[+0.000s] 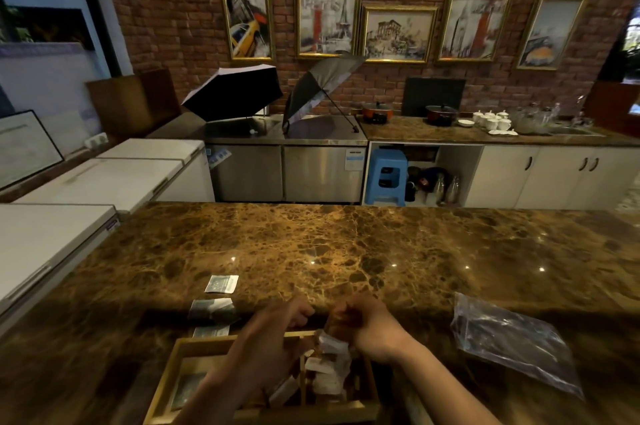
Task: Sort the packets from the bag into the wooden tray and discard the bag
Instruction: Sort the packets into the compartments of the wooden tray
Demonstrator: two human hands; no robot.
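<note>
- Wooden tray nearest, at the counter's front edge, white packets stacked in its right compartments.
- Above the tray, left hand curled closed; grasp hidden.
- Right hand clenched over the packet stack; contents hidden.
- Clear plastic bag flat to the right, apart from the tray.
- Loose packets farther left on marble counter.

On the counter, the wooden tray sits nearest, packets in its right compartment. Three loose packets lie behind its left side; the bag lies to the right, apart.
</note>
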